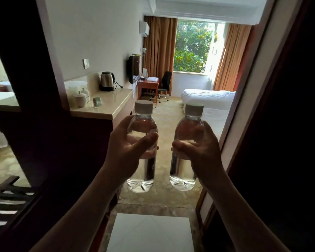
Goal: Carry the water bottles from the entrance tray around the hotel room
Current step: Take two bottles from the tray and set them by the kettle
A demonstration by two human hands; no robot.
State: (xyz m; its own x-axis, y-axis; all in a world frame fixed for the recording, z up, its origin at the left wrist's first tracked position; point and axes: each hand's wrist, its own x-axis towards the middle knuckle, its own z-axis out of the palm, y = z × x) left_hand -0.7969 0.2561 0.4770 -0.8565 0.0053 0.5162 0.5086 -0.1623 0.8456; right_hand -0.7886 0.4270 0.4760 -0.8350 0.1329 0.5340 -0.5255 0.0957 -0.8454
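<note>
While the left hand [131, 148] and right hand [198, 146] each grip a capped water bottle [143, 142] [187, 144] upright mid-frame in the dim entrance passage, a knock against the surface [115, 104] corner at centre left could loosen either hold.

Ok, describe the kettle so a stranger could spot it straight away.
Look along the left wall to the pale stone counter beside the entrance. The kettle stands at its far end against the wall. Unlike the white lidded cups nearer the camera, it is shiny steel with a black handle and base.
</note>
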